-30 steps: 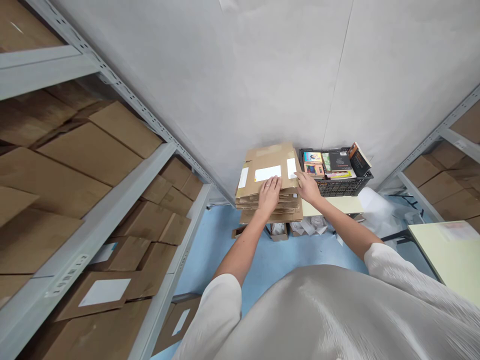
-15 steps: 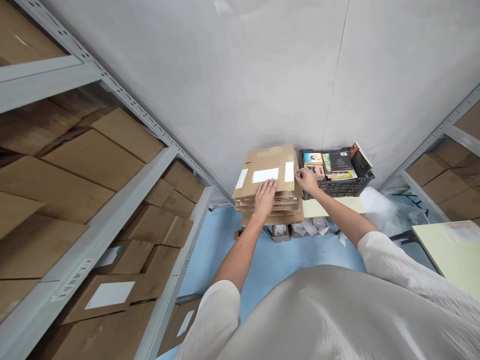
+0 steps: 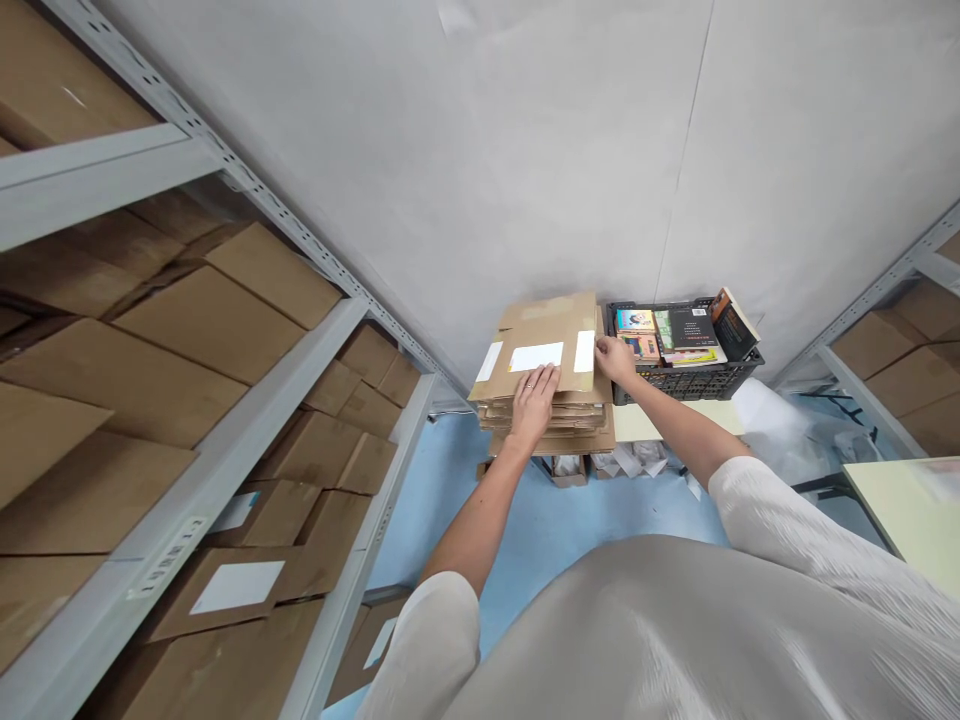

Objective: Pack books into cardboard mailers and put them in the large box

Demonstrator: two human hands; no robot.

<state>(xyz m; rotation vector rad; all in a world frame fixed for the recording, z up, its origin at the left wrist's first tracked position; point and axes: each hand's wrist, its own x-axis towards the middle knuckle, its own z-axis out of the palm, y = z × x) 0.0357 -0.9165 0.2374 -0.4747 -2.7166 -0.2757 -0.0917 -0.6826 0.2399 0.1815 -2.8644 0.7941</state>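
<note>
A stack of flattened cardboard boxes (image 3: pixel 551 425) stands against the wall. The topmost flattened cardboard box (image 3: pixel 551 320) carries white paper labels, one large label (image 3: pixel 535 357) near its front edge. My left hand (image 3: pixel 533 405) lies on that front edge, its fingers stretched out over the cardboard, with a ring on one finger. At the right edge, my right hand (image 3: pixel 616 360) is closed, its thumb and fingers pinching the cardboard by a white label (image 3: pixel 584 351). The fingertips are partly hidden.
Right of the stack, a black plastic crate (image 3: pixel 686 380) holds several books. A pale tabletop (image 3: pixel 656 420) shows beneath it. Metal shelving (image 3: pixel 352 340) full of cardboard boxes rises at left, and more shelving (image 3: pixel 862 390) at right. Another table (image 3: pixel 907 510) stands at the lower right.
The view has shifted slightly, so the scene sits a little farther right and lower. My right hand is a bit closer against the cardboard's edge; my left hand rests in the same place.
</note>
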